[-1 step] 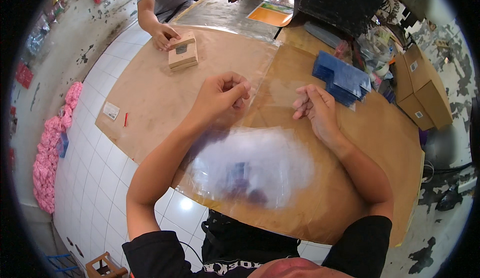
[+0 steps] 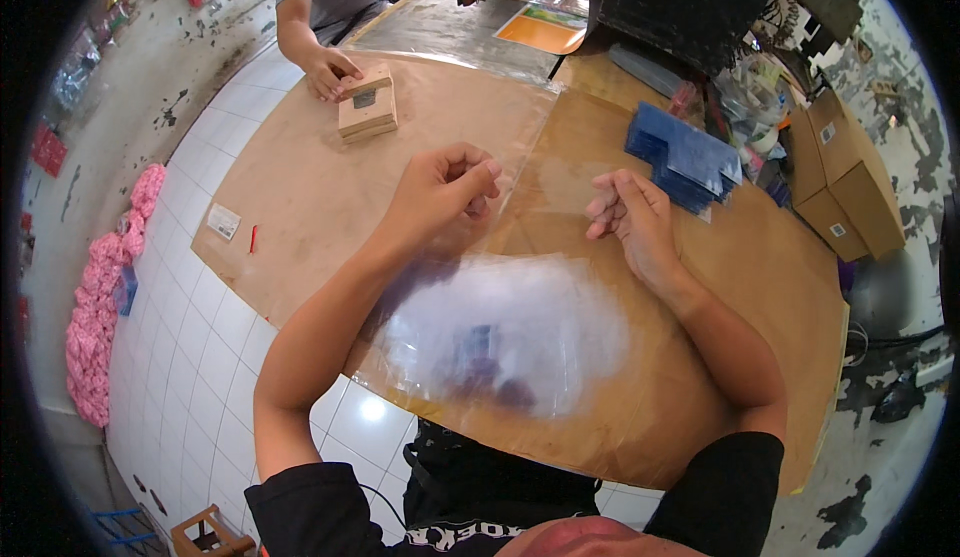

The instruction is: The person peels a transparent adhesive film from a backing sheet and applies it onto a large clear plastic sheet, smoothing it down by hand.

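Note:
My left hand [image 2: 447, 192] hovers above the middle of the table, fingers curled and thumb pressed against them. To its right, my right hand [image 2: 632, 219] is raised with its fingers bent in toward the thumb. Whatever either hand pinches, if anything, is too small or too clear to make out. Between my forearms a see-through plastic sheet [image 2: 540, 327] spreads near the table's front edge, its outline blurred and glossy. Beyond my right hand lies a stack of blue clear-plastic pieces [image 2: 685, 152].
Brown paper covers the table [image 2: 700, 387]. Across it, another person's hand [image 2: 328, 72] touches a wooden block [image 2: 367, 112]. A small red tool [image 2: 253, 240] and a white label [image 2: 223, 222] lie left. Cardboard boxes [image 2: 845, 172] stand right; a dark machine [image 2: 690, 7] stands at the back.

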A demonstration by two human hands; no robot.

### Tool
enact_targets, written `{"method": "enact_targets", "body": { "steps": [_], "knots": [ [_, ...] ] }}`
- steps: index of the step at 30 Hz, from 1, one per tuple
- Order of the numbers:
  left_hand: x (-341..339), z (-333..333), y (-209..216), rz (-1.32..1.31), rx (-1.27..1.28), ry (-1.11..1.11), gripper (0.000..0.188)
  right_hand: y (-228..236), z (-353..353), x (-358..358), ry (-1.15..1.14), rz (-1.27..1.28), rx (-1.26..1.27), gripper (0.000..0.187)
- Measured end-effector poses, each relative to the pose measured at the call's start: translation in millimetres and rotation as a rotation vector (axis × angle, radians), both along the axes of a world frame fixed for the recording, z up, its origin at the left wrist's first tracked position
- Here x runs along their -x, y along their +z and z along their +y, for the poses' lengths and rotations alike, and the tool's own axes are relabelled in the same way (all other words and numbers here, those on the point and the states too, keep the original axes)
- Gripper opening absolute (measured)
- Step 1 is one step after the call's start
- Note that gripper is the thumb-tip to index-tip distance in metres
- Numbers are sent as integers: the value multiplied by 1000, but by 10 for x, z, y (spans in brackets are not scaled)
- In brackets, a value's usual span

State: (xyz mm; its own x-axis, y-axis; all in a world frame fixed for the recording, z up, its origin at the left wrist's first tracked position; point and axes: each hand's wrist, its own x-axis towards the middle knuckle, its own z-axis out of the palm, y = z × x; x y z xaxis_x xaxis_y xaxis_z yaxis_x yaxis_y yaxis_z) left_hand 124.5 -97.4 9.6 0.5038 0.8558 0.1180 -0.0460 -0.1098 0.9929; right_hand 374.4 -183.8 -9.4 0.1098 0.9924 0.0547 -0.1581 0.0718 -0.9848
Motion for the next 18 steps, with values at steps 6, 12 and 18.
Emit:
{"method": "enact_targets", "body": {
  "steps": [6,12,18],
  "knots": [
    [29,-2,42,29,-35,26,25,10,0,22,-10,6,-11,40],
    [117,58,143,37,-122,68,29,186,24,137,-91,-113,-55,37],
    [603,399,350,-62,-90,327,28,464,793,607,-15,-269,-49,26]
  ]
}}
